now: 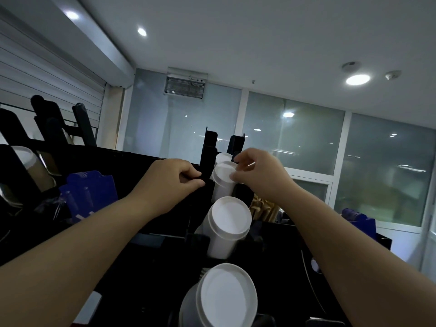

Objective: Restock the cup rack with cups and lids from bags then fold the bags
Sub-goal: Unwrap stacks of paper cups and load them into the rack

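The black cup rack (208, 147) carries white cup stacks in a line; the far stack (223, 185), at the rack's far end, leans toward the person; left hand (169, 182) grips the rack's upright just beside it; right hand (259, 175) pinches its top rim with curled fingers (236, 177).

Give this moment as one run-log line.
left hand: grips black rack post | right hand: holds white cup stack | step: restocking cups
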Demonstrator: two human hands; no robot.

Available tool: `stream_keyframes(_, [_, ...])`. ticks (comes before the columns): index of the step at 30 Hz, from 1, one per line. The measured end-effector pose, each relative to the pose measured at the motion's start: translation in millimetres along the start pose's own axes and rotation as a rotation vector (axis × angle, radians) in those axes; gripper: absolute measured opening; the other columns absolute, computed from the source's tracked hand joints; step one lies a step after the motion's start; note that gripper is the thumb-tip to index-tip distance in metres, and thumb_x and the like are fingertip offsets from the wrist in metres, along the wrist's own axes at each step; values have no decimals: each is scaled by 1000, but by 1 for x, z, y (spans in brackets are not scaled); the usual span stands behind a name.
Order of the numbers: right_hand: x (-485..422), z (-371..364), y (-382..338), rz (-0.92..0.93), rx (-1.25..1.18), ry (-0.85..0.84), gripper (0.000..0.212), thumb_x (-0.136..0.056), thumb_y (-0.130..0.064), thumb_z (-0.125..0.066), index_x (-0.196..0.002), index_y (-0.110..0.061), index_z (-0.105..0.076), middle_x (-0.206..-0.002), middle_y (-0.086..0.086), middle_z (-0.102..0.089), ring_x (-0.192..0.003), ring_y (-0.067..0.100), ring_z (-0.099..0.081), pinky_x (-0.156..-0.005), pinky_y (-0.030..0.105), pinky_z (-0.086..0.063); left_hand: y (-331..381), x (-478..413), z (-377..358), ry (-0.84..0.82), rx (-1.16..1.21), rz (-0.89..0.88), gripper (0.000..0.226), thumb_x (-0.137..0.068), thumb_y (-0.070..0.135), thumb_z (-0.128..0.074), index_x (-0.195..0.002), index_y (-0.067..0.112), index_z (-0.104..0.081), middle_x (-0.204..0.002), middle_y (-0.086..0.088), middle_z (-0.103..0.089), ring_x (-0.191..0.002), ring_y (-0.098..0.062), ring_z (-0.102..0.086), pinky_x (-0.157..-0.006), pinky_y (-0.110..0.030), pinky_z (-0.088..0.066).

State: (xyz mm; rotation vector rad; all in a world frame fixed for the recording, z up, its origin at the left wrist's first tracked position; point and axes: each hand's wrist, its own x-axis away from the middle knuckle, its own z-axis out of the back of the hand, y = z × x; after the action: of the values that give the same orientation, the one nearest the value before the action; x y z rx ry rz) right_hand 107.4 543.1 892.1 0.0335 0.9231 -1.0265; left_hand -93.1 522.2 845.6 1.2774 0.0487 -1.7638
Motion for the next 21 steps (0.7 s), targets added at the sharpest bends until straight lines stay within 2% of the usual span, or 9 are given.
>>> stream_keyframes(3, [3, -3, 2, 6, 60, 2, 21, -81, -22, -72, -102, -20, -65, -95, -8, -65, -88, 7, -59, -62, 9, -38, 1, 2, -1, 7, 10, -1, 17, -81, 28, -72, -95, 20, -72, -81, 19, -63, -73, 3, -61, -73, -11, -45])
stream_keyframes(6, [7, -3, 0, 2, -7, -15, 19, -83, -24, -71, -102, -22, -67, -96, -11, -64, -92, 5, -60, -63, 11, -37, 3, 4, 0, -8, 17, 12, 21, -82, 27, -72, -101, 18, -72, -91, 12, -68, -74, 3, -60, -79, -18, -49])
stream_keyframes(10, [18, 9, -10, -2, -173, 11, 20, -85, -24, -71, -104, -22, -67, -93, -14, -65, -88, 5, -61, -72, 20, -43, 12, 10, 8, -69, -38, 17, 31, -82, 28, -71, -112, 22, -67, -97, 13, -64, -76, 10, -55, -68, 0, -37])
stream_keyframes(13, [34, 25, -19, 34, -230, 83, 12, -85, -24, -72, -95, -21, -69, -90, -9, -71, -83, 8, -67, -73, 26, -52, 29, 19, 18, -34, -41, -2, 26, -81, 32, -71, -106, 26, -67, -101, 12, -64, -77, 9, -55, -64, 0, -36])
stream_keyframes(16, [57, 43, -28, 93, -207, 118, 6, -85, -26, -71, -90, -24, -69, -84, -14, -70, -79, 2, -66, -72, 20, -52, 52, 31, 34, 1, -32, -42, 16, -80, 36, -70, -94, 31, -65, -93, 18, -63, -73, 12, -56, -61, 2, -36])
stream_keyframes(19, [89, 60, -36, 136, -180, 134, 2, -84, -27, -71, -86, -27, -69, -81, -14, -69, -77, -1, -65, -72, 19, -51, 81, 52, 49, 29, 15, -78, 8, -80, 37, -69, -84, 35, -63, -70, 26, -63, -67, 17, -56, -58, 0, -36])
stream_keyframes(21, [114, 68, -40, 143, -174, 134, 3, -84, -27, -72, -85, -26, -70, -80, -13, -70, -77, 1, -65, -69, 19, -49, 98, 70, 56, 38, 64, -103, 6, -80, 37, -69, -82, 34, -64, -64, 31, -62, -66, 14, -57, -59, 0, -37])
